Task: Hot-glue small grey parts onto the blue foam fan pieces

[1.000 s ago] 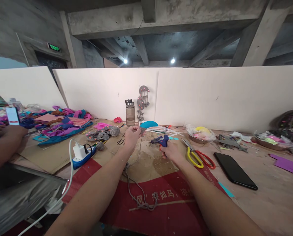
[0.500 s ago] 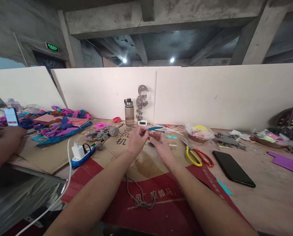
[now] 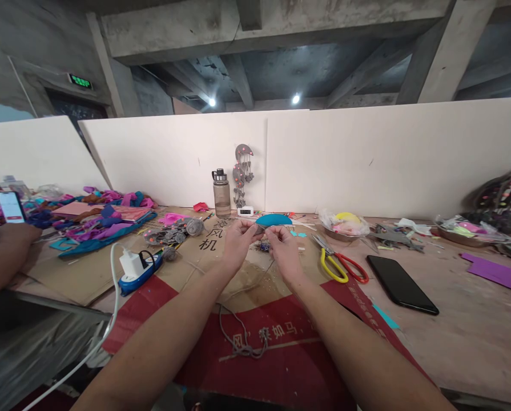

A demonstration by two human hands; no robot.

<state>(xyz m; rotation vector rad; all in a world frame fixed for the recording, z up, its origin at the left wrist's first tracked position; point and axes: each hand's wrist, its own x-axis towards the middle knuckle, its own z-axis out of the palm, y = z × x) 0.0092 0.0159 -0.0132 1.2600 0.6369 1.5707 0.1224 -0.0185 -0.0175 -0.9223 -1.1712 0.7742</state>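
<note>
My left hand (image 3: 239, 242) and my right hand (image 3: 284, 246) meet over the cardboard, fingertips closed in a pinch close together. Just beyond them a blue curved piece (image 3: 274, 220), like felt or foam sheet, shows its rounded upper edge; both hands grip its near edge. A small greyish bit lies between the fingertips, too small to make out. Below the hands a dark, bluish clump (image 3: 264, 245) is partly hidden. A loose tangle of grey yarn (image 3: 250, 349) lies nearer on the red part of the cardboard (image 3: 298, 365).
Scissors (image 3: 341, 265) with yellow and red handles and a black phone (image 3: 402, 284) lie right. A water bottle (image 3: 221, 194) and small clock (image 3: 245, 211) stand behind. At left are a blue power strip (image 3: 140, 275), coloured scraps (image 3: 109, 220) and another person's hand (image 3: 13, 240).
The blue piece has tilted from nearly edge-on to showing its broad face. My fingertips have come closer together. The whole view has shifted slightly.
</note>
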